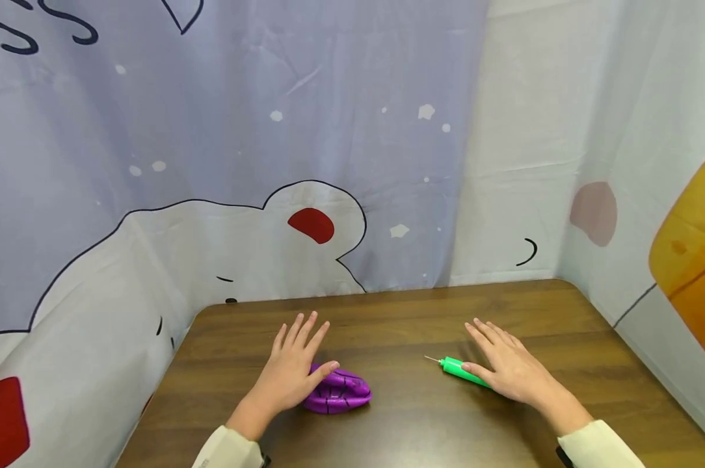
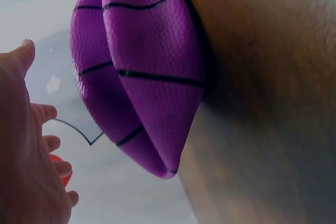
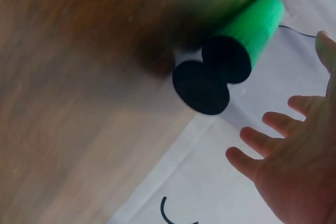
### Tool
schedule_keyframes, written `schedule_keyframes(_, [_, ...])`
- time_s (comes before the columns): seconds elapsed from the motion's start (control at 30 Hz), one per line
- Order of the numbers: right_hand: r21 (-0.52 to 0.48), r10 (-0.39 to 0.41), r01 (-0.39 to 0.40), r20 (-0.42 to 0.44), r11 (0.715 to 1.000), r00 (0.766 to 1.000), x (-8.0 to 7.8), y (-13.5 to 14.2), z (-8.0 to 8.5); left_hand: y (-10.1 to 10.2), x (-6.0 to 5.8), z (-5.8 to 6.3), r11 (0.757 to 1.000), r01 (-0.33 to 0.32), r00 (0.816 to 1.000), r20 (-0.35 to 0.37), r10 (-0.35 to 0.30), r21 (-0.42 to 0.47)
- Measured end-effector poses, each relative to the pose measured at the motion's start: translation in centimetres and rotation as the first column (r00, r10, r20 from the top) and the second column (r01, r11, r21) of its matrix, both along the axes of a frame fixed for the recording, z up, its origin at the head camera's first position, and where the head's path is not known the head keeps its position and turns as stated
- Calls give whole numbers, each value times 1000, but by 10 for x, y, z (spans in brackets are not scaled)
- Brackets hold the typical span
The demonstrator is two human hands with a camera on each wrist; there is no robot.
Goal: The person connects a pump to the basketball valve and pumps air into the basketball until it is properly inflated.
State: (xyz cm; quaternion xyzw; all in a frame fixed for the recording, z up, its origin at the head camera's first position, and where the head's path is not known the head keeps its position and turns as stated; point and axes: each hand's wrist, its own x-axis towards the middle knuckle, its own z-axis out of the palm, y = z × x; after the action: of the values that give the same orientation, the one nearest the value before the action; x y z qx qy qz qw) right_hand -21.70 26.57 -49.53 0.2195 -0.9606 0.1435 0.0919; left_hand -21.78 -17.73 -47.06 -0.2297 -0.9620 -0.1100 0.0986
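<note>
A deflated purple ball (image 1: 342,395) with black lines lies folded in on itself on the wooden table, left of the middle. My left hand (image 1: 288,376) hovers at its left side with spread fingers, covering part of it in the head view; the left wrist view shows a gap between palm and ball (image 2: 152,51). To the right lies a green hand pump (image 1: 459,369), its thin needle pointing left. Above its rear end is my right hand (image 1: 513,370), fingers extended, hiding that end from the head camera. The right wrist view reveals the pump's black end and round black handle (image 3: 202,88), apart from the fingers.
The brown wooden table (image 1: 399,429) reaches back to a printed fabric curtain (image 1: 229,130) hanging behind it. More fabric (image 1: 633,260) hangs along the right side, and some drapes down at the left. Pale sleeves (image 1: 601,445) cover both forearms.
</note>
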Motion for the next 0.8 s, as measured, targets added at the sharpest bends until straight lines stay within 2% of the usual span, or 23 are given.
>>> schedule_keyframes(0.17, [17, 24, -24, -8, 1000, 1000, 3, -6, -2, 6, 3, -5, 999, 23, 1000, 15, -22, -40])
schedule_keyframes(0.43, [20, 49, -50, 28, 999, 998, 3, -11, -7, 14, 8, -10, 995, 60, 998, 1, -60, -85])
schedule_keyframes(0.63, [32, 62, -63, 38, 998, 997, 4, -15, -12, 21, 13, -13, 991, 94, 995, -16, -96, -98])
schedule_keyframes(0.8, [41, 76, -78, 50, 996, 996, 3, -18, -15, 26, 17, -16, 986, 135, 991, 1, -136, -99])
